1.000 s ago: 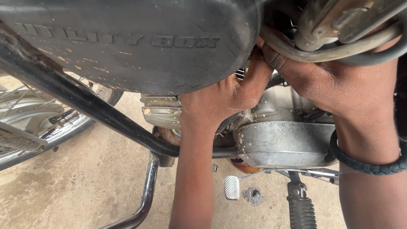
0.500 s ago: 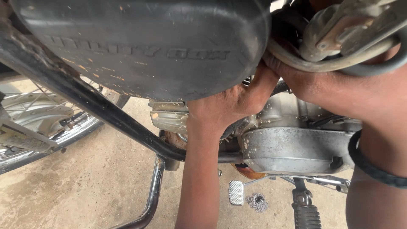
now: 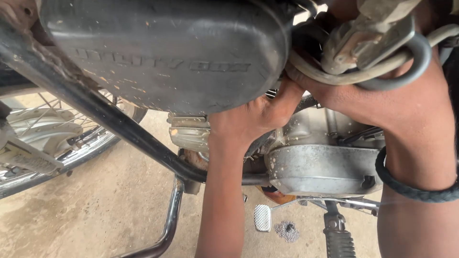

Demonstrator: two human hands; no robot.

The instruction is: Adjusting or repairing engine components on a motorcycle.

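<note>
The hidden part I'm working sits behind the black side cover (image 3: pixel 162 52), at its right edge. My left hand (image 3: pixel 253 117) reaches up there, fingers tucked unseen; my right hand (image 3: pixel 363 102) presses alongside, grip unclear.

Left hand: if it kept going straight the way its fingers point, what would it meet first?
The left hand points up and right, into the gap behind the black side box. Its fingertips already meet the right hand there; what lies deeper is hidden.
</note>
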